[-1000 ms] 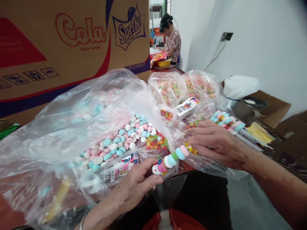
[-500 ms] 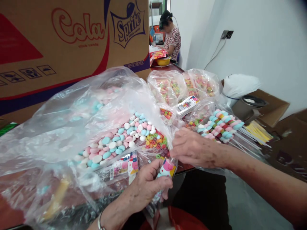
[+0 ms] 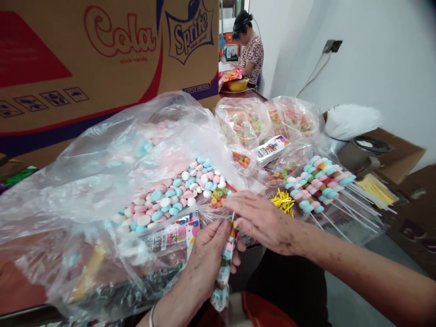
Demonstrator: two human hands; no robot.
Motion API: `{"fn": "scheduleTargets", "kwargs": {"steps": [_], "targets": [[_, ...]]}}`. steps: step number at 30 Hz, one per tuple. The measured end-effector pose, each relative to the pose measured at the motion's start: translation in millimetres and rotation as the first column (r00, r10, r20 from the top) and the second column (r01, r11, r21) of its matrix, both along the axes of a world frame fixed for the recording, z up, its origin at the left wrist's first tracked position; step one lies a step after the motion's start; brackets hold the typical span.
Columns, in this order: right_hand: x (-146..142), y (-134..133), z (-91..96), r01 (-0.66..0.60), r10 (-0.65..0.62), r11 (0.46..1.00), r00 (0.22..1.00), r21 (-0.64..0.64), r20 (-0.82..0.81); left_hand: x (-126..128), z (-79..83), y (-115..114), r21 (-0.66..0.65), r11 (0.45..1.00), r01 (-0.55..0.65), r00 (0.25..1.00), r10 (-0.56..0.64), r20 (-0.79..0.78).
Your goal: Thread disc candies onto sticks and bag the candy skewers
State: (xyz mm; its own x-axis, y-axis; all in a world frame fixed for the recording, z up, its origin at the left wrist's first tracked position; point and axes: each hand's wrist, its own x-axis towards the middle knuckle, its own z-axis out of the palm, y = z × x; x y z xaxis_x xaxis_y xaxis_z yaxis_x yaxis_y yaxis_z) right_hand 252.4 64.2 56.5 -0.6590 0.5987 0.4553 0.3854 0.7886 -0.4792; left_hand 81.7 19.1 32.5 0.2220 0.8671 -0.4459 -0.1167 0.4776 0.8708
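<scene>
Shifted since the first frame: right hand [image 3: 264, 221], from beside the candy skewers [image 3: 320, 181] to the left hand [image 3: 207, 259]. Bench [image 3: 15, 288], reddish-brown. Carton [image 3: 119, 86], printed; contents hidden. Clear bag [image 3: 73, 147], large: pink, blue, white candies [image 3: 163, 202]. Clear bags [image 3: 226, 106], smaller: coloured ring candies [image 3: 255, 122]. Candy stick [image 3: 221, 277], one, clear-wrapped, candies downward, grasped in the left hand at the bench's near edge; right fingers bent at its upper end, grip uncertain.

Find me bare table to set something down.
Table, lower left in view: a bare-looking patch left of the plastic. Crowded: candies mid-table, gold ties and candy sticks rightward, left hand and right hand at the front.
</scene>
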Motion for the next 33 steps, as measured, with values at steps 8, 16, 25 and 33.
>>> {"fn": "scheduleTargets", "kwargs": {"steps": [8, 16, 25, 33], "targets": [[-8.9, -14.5, -3.9, -0.05, 0.034, 0.977, 0.996, -0.205, -0.079, -7.7, -10.5, -0.5, 0.158, 0.986, -0.06, 0.997, 0.066, -0.032], [-28.5, -26.1, -15.3, 0.185, -0.368, 0.692, 0.922, -0.698, -0.121, -11.0, -1.2, 2.7, 0.283, 0.957, -0.062, 0.972, 0.122, -0.2], [-36.1, -25.3, -36.7, -0.249, -0.523, 0.405, 0.726, -0.88, -0.447, -12.0, 1.9, -2.8, 0.042, 0.99, -0.132, 0.962, 0.117, 0.248], [-22.3, -18.9, -29.3, -0.253, -0.127, 0.605, 0.906, -0.755, -0.405, -28.6, 0.1, 9.5, -0.235, 0.948, 0.214, 0.956, -0.154, 0.249]]}}
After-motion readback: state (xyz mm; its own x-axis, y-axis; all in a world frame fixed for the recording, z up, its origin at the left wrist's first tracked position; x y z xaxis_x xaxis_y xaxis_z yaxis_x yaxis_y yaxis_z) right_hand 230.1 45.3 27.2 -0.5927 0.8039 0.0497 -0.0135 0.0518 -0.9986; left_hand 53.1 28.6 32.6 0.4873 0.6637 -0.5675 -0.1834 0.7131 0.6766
